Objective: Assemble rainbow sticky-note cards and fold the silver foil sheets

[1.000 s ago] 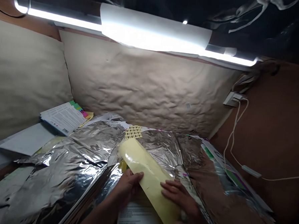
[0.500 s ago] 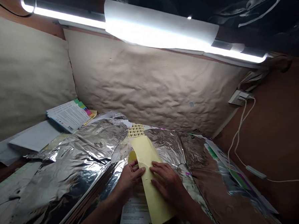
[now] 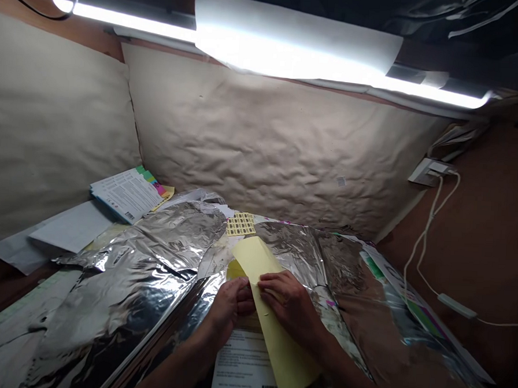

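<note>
Yellow paper strip [image 3: 278, 328] runs lengthwise through the hands, its near end at 6 o'clock lying over a printed white sheet [image 3: 241, 369] with a barcode. Both hands hold the strip midway along, close together. The left hand [image 3: 229, 311] curls around its left edge, and the right hand [image 3: 288, 301] lies bent across its top, the two almost touching. A smaller yellow piece [image 3: 236, 269] peeks out at 11 o'clock from the hands, just beside the strip. Crumpled aluminium foil [image 3: 161, 241] spreads out on both sides, from 9 o'clock round to 3 o'clock. At 12 o'clock, just past the strip's far end, sits a small sheet of yellow labels [image 3: 241, 224]. A booklet with coloured tabs [image 3: 129, 194] lies at 11 o'clock, beside white papers [image 3: 75, 226] at 10 o'clock. Farther off, wrinkled kraft paper [image 3: 266, 142] covers the wall, a white cable [image 3: 421, 249] runs down from a wall socket [image 3: 427, 171] at 2 o'clock, and a bright tube light [image 3: 293, 42] crosses the top.
</note>
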Demonstrator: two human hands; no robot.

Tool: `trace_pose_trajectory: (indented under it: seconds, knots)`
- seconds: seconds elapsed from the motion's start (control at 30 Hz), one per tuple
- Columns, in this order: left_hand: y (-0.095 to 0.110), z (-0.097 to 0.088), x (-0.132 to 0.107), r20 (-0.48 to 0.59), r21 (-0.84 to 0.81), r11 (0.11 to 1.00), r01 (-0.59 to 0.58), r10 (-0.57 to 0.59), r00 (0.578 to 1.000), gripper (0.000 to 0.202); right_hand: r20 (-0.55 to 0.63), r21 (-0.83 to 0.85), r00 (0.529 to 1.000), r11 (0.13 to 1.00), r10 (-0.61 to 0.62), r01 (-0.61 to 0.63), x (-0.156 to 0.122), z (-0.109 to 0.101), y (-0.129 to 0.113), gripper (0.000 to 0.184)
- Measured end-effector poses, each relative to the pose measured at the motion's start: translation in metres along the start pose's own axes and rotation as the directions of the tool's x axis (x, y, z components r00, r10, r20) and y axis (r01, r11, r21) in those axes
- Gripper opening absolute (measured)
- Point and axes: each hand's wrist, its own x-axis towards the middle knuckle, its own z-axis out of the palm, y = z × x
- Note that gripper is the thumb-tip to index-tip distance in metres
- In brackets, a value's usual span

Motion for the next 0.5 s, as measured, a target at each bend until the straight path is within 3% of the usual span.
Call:
trace_pose_trajectory:
  seconds: [0.2,0.5]
  knots:
    - [0.001,-0.006,0.003,-0.023,0.030,0.996,0.083,-0.082,0.996,0.029,-0.005,0.046,1.000,0.999,0.001,0.000,-0.012,-0.004,0.006,0.021]
    - [0.000,-0.005,0.000,0.035,0.239,0.968,0.073,-0.084,0.996,0.033,0.025,0.291,0.983,0.940,0.181,-0.180,-0.017,-0.015,0.001,0.017]
